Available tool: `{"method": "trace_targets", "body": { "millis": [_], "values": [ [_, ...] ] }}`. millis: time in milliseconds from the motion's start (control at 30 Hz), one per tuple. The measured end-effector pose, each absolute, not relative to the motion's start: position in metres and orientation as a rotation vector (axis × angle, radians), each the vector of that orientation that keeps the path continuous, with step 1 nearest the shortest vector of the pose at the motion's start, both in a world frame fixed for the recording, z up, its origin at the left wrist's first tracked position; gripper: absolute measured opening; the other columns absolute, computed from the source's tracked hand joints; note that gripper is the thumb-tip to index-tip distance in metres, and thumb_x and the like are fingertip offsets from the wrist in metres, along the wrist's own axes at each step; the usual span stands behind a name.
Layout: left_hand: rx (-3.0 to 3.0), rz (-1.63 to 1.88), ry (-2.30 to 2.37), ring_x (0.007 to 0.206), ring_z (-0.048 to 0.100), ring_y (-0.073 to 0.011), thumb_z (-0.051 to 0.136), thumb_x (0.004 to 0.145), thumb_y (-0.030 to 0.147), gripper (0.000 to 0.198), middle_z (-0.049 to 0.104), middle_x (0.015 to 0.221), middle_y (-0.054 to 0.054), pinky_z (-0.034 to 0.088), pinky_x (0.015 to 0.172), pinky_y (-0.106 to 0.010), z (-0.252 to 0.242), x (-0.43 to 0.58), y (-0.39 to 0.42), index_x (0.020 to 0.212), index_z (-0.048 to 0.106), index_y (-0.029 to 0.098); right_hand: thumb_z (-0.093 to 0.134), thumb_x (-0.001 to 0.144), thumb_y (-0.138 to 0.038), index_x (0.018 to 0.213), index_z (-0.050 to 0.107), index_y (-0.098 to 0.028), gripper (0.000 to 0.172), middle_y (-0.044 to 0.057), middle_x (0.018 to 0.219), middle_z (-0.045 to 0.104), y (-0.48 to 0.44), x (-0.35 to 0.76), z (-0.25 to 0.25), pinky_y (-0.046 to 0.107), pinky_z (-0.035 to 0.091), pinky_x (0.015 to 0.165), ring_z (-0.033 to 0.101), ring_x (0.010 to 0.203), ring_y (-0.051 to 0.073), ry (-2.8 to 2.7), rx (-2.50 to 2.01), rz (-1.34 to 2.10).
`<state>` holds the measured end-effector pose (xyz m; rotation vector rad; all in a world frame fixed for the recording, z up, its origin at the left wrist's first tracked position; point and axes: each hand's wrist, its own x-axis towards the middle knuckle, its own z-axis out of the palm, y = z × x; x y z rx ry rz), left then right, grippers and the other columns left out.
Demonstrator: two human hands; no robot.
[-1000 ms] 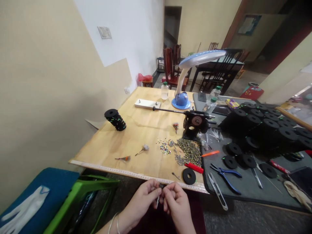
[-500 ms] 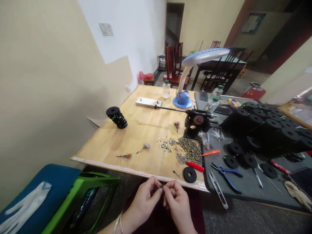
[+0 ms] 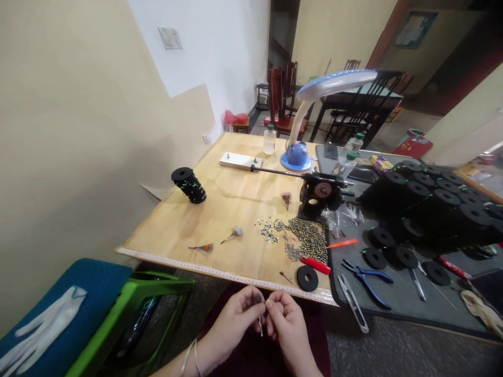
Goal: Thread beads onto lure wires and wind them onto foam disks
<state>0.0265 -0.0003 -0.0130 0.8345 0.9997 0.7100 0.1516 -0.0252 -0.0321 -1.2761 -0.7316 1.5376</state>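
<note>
In front of the table's near edge, my left hand point(image 3: 244, 315) is closed in a pinch, with a thin, pale, short strand-like piece point(image 3: 261, 328) hanging below its fingertips. My right hand point(image 3: 285, 318) is closed too, thumb and forefinger pressed together right beside the left fingertips. Whatever lies between the right fingers is too small to make out. Just beyond the hands are a black foam ring point(image 3: 307, 268), a red lighter point(image 3: 316, 265) and a tiny dark piece with thin wires point(image 3: 285, 276). Farther in lie a heap of small striped beads point(image 3: 310, 238) and loose coloured beads point(image 3: 269, 230).
On the wooden table point(image 3: 165, 230) stand a black foam roll point(image 3: 189, 186), a blue lamp point(image 3: 296, 156) and a black geared device point(image 3: 320, 191). Blue-handled pliers point(image 3: 369, 283) and scissors-like snips point(image 3: 353, 303) lie on the grey mat. Several black rolls point(image 3: 426, 199) crowd the right.
The pale strand now shows hanging below my left fingertips, where it was not visible before. Both hands stay close together, fingers shifted slightly. The whole view has tilted a little.
</note>
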Motion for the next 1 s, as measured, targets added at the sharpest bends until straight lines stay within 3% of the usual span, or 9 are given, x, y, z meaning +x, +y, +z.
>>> {"method": "trace_targets", "body": {
  "millis": [200, 1000],
  "values": [
    [0.793, 0.652, 1.041, 0.052, 0.05, -0.0102, 0.066, 0.074, 0.035, 0.023, 0.054, 0.058, 0.004, 0.039, 0.051, -0.023, -0.024, 0.021, -0.006, 0.07, 0.052, 0.016, 0.065, 0.072, -0.064, 0.071, 0.05, -0.018, 0.048, -0.007, 0.04, 0.05, -0.035, 0.155, -0.041, 0.015, 0.023, 0.036, 0.034, 0.032, 0.005, -0.762, -1.331, 1.587],
    [0.811, 0.633, 1.113, 0.052, 0.043, -0.0089, 0.063, 0.074, 0.034, 0.022, 0.049, 0.062, 0.006, 0.036, 0.053, -0.023, -0.025, 0.016, -0.007, 0.071, 0.051, 0.016, 0.063, 0.073, -0.06, 0.067, 0.05, -0.019, 0.043, -0.008, 0.035, 0.049, -0.044, 0.152, -0.04, 0.016, 0.02, 0.035, 0.028, 0.03, 0.005, -0.79, -1.409, 1.692]
  ]
}}
